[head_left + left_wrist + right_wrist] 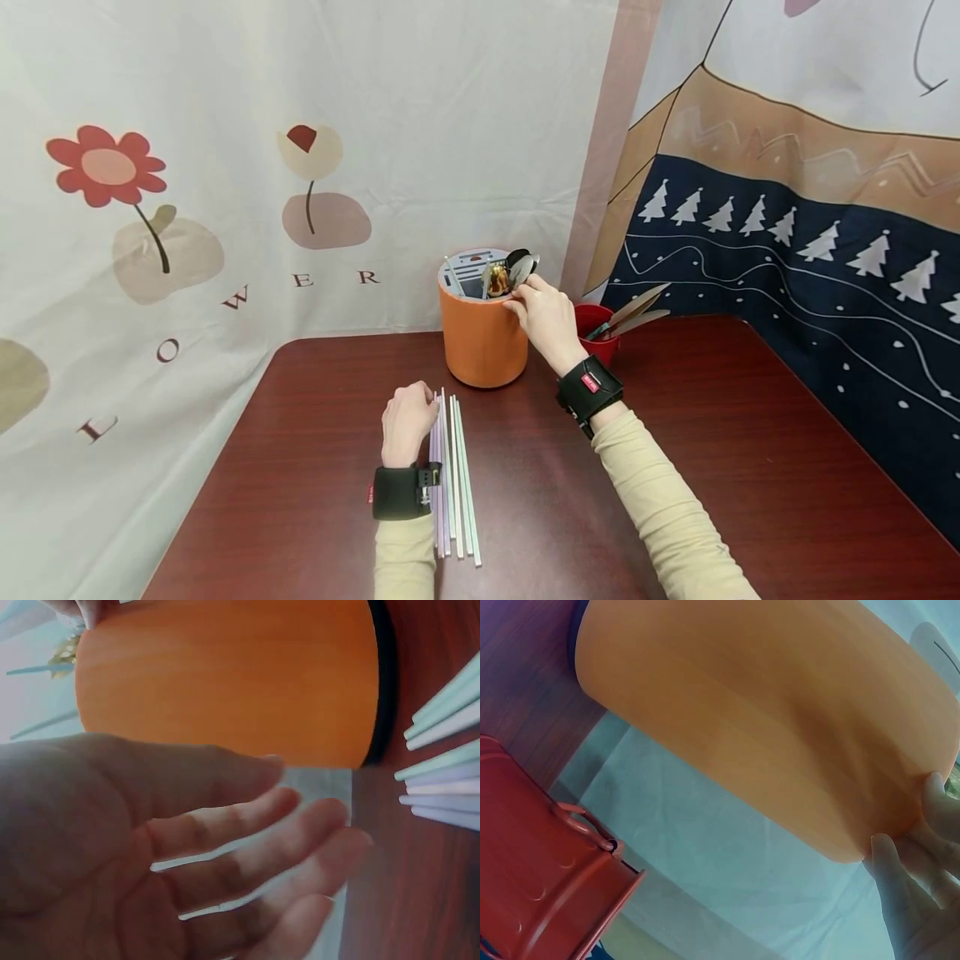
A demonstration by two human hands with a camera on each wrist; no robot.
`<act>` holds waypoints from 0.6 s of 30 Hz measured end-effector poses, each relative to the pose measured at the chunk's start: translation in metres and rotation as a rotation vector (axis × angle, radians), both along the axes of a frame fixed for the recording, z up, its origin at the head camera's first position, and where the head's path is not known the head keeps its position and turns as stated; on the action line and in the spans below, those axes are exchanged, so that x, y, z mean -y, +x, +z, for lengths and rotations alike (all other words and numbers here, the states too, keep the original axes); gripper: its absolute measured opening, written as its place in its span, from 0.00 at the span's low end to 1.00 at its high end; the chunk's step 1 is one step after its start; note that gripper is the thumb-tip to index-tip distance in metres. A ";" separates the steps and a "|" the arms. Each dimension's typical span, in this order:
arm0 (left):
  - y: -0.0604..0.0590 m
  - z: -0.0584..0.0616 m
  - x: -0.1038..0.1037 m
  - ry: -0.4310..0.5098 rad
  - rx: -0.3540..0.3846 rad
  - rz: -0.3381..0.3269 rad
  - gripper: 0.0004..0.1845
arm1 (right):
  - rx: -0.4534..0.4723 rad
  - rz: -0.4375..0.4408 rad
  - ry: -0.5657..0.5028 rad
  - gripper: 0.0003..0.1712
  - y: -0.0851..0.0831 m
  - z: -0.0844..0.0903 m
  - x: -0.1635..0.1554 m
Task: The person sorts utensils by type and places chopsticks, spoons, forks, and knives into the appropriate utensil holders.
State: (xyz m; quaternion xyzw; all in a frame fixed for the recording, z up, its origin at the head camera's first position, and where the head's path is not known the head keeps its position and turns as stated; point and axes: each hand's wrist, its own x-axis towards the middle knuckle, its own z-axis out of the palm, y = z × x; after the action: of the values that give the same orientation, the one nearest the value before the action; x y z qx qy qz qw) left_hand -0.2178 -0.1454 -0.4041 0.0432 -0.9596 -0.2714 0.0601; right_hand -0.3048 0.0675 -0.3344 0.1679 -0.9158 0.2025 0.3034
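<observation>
Right hand [547, 317] is up at the rim of the orange holder [482, 337], fingers pinching a spoon [521, 268] standing in it, while the left hand [406, 421], fingers relaxed and holding nothing, rests by the straws [455, 475] on the table [300, 467].

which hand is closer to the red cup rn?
Right. The right hand is at the orange holder's rim, just left of the red cup. The left hand rests beside the straws, on the holder's far side from the cup.
</observation>
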 end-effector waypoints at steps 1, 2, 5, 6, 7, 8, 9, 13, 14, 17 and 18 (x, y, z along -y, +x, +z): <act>0.000 -0.001 0.001 -0.008 0.021 -0.003 0.07 | 0.000 0.000 0.000 0.14 0.000 0.000 0.000; 0.000 -0.002 0.003 -0.014 0.043 -0.006 0.08 | 0.000 0.000 0.000 0.14 0.000 0.000 0.000; 0.000 -0.003 0.005 -0.033 0.109 -0.015 0.14 | 0.001 -0.001 0.002 0.14 -0.001 0.000 0.000; 0.000 -0.004 0.006 -0.039 0.132 -0.016 0.15 | 0.004 -0.003 0.002 0.14 -0.001 0.000 0.000; 0.000 -0.006 0.006 -0.043 0.154 -0.015 0.16 | 0.007 -0.004 0.002 0.14 -0.001 0.000 0.000; 0.000 -0.007 0.007 -0.049 0.176 -0.012 0.16 | 0.010 -0.005 0.003 0.14 -0.001 0.000 0.000; -0.001 -0.008 0.007 -0.056 0.201 -0.008 0.16 | 0.011 -0.006 0.003 0.14 -0.001 0.000 0.000; -0.002 -0.014 0.007 -0.081 0.307 0.012 0.10 | 0.008 -0.007 0.006 0.14 -0.002 0.000 0.000; -0.002 -0.015 0.007 -0.085 0.340 0.014 0.07 | 0.005 -0.008 0.006 0.14 -0.002 -0.001 0.000; -0.002 -0.018 0.006 -0.102 0.427 0.014 0.02 | 0.003 -0.011 0.009 0.15 -0.002 -0.001 0.000; -0.002 -0.018 0.005 -0.107 0.448 0.016 0.02 | 0.005 -0.010 0.009 0.15 -0.002 -0.001 0.000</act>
State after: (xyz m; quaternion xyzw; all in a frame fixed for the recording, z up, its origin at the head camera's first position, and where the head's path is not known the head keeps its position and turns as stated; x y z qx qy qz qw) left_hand -0.2196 -0.1507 -0.4225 0.1068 -0.9616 -0.2033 -0.1501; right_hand -0.3072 0.0671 -0.3352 0.1639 -0.9183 0.1974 0.3015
